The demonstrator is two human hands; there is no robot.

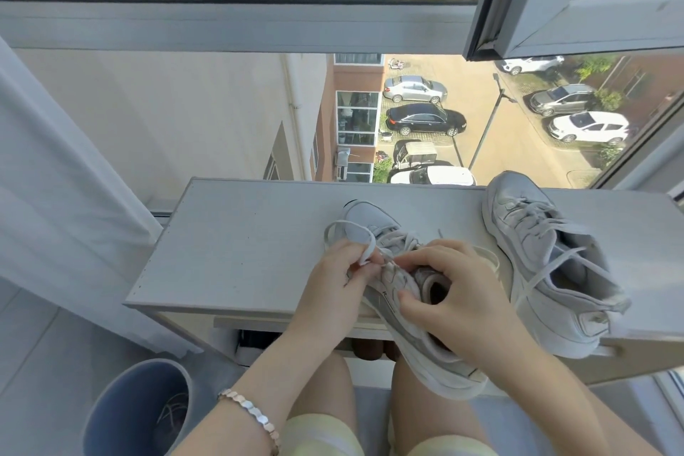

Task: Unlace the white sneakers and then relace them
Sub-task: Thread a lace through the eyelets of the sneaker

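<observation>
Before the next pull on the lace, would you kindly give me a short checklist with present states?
1. Left hand pinches the lace: ok.
2. Right hand grips the near sneaker: ok.
3. Near sneaker fully on the table: not ok, its heel overhangs the edge.
4. Lace free of knots: cannot tell, the hands cover it.
5. Other sneaker out of the way: ok, it lies to the right.

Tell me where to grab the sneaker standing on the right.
Take the right sneaker by its heel collar, coming from the near side: the heel lies at the desk's near edge, facing you, the mouth gapes upward, and the toe points away.
</observation>
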